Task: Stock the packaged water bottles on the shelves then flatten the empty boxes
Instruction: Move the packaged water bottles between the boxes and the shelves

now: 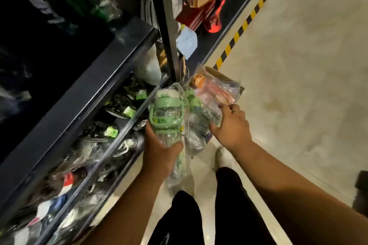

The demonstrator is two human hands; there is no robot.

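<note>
My left hand (159,153) grips a clear water bottle with a green lid and handle (166,113), wrapped in plastic, held just in front of the lower shelf edge. My right hand (232,125) holds the plastic wrap of another green-topped bottle (201,113) lying among packaged bottles in a cardboard box (229,77) on the floor. A pink and orange packaged bottle (215,89) lies at the far end of that box. The dark shelf (111,117) on the left holds several wrapped bottles with green tags.
A black upright shelf post (169,26) stands just beyond the bottles, with a white tag (187,42) hanging on it. Brown boxes and red items sit farther back. A yellow-black striped line (249,20) edges the pale floor on the right. My legs are below.
</note>
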